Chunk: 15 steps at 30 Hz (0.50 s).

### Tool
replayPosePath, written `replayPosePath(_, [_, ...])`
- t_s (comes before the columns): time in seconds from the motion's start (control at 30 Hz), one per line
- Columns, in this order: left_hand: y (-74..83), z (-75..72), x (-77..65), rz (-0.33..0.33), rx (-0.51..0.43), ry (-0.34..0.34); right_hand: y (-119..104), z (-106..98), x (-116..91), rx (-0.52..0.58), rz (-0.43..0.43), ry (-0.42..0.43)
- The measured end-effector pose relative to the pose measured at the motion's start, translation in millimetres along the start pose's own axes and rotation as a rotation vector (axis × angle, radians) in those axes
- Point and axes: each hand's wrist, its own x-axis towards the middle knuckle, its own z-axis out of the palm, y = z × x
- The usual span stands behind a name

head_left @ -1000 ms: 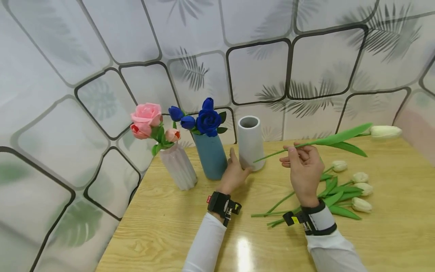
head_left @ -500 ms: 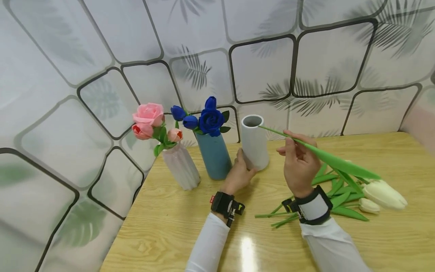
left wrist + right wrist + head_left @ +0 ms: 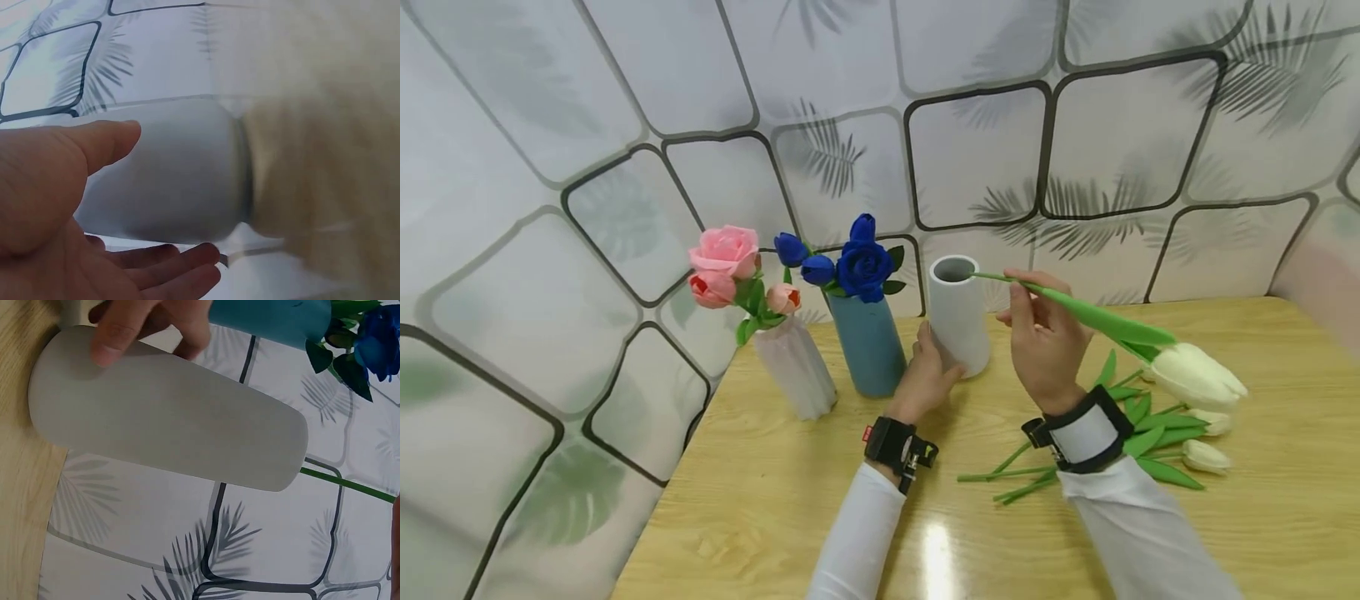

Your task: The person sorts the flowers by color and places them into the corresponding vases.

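My left hand (image 3: 922, 385) holds the lower part of a white cylindrical vase (image 3: 958, 321), which stands upright on the table. In the left wrist view, the thumb lies along one side of the vase (image 3: 181, 169) and the fingers (image 3: 187, 269) along the other. My right hand (image 3: 1048, 354) pinches the green stem of a white tulip (image 3: 1198, 377) between thumb and fingers. The bloom tilts down to the right, while the cut end of the stem overlaps the vase's mouth. In the right wrist view, the stem (image 3: 350, 484) shows at the vase's rim.
Left of the white vase stand a blue vase (image 3: 868, 346) with blue flowers (image 3: 863, 267) and a pale ribbed vase (image 3: 796, 367) with pink flowers (image 3: 726, 254). Several white tulips (image 3: 1165, 437) lie on the wooden table (image 3: 760, 517) under my right forearm. A patterned wall covering (image 3: 973, 158) rises behind.
My right hand has turned the tulip so its bloom swings downward. The stem's end has risen from before the vase's base to its mouth. My left hand stays at the vase.
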Motion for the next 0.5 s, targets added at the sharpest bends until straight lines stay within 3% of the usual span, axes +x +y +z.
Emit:
replayPosePath(0.2, [-5.8, -1.3, 4.2, -0.071, -0.002, 0.079, 9.7, 7.6, -6.3, -0.117, 0.071, -0.188])
replayPosePath(0.37, [-5.5, 3.9, 11.4, -0.008, -0.09, 0.1, 18.8, 12.3, 4.2, -0.231, 0.09, -0.28])
replayPosePath(0.5, [-3.7, 10.6, 16.5, 0.037, -0.114, 0.106, 25.7, 18.8, 17.6, -0.41, 0.132, -0.398])
